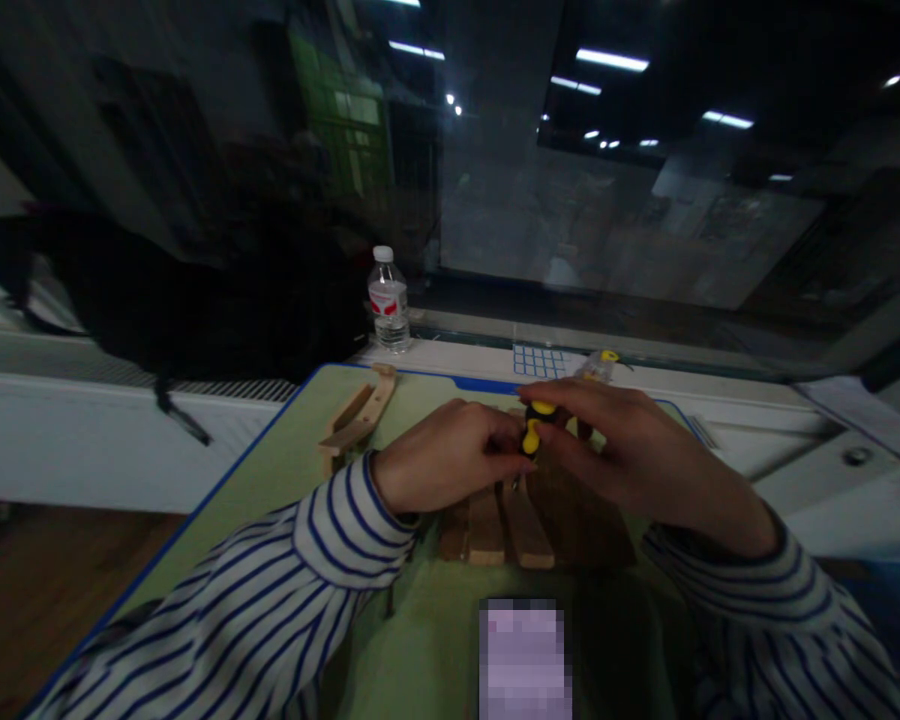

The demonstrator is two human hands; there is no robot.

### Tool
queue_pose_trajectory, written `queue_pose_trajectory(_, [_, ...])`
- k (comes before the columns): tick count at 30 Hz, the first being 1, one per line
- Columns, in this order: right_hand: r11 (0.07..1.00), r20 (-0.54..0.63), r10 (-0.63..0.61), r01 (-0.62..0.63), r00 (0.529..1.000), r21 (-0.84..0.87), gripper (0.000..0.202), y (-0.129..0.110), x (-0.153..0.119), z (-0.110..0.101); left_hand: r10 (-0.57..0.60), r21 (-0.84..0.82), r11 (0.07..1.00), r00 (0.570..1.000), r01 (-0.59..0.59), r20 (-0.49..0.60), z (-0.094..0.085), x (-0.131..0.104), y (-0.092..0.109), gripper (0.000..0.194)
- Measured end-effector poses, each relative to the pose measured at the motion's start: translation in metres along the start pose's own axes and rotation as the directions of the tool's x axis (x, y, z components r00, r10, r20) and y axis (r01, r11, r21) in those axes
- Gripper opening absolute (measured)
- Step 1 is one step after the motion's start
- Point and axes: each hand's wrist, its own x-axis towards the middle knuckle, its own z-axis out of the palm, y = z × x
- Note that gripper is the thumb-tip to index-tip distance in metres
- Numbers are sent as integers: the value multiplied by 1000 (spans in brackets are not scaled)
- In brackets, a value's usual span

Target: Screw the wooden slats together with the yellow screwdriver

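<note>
A short screwdriver with a yellow and black handle (531, 436) stands over pieces of wood near the middle of the table. My right hand (622, 440) grips the top of its handle between thumb and fingers. Lower down, my left hand (450, 452) pinches around the same tool, fingers closed. Beneath the hands lie two light wooden strips, one on the left (487, 530) and one on the right (526, 528). They rest on a darker brown board (589, 520). The tip of the screwdriver is small and dim, so its exact contact cannot be made out.
A joined wooden part (360, 415) lies at the table's far left. The green table (262, 500) has a blue edge. A phone (525, 660) lies near me. On the sill stand a water bottle (388, 305) and a black bag (195, 300), with a window behind.
</note>
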Motion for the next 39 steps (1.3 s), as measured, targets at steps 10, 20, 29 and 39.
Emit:
queue_pose_trajectory(10, [1000, -8, 9, -9, 1000, -27, 29, 1, 1, 0, -9, 21, 1000, 998, 11, -60, 3, 1, -1, 23])
queue_pose_trajectory(20, [991, -28, 37, -40, 999, -128, 27, 2, 3, 1, 12, 5, 1000, 1000, -12, 19, -1, 1, -1, 22])
queue_pose_trajectory(29, [983, -38, 68, -73, 997, -167, 28, 2, 3, 4, 13, 21, 1000, 999, -14, 51, -5, 0, 3, 24])
queue_pose_trajectory(39, [983, -28, 113, -116, 993, -145, 30, -1, 5, 7, 5, -1, 1000, 998, -5, 68, -9, 0, 4, 22])
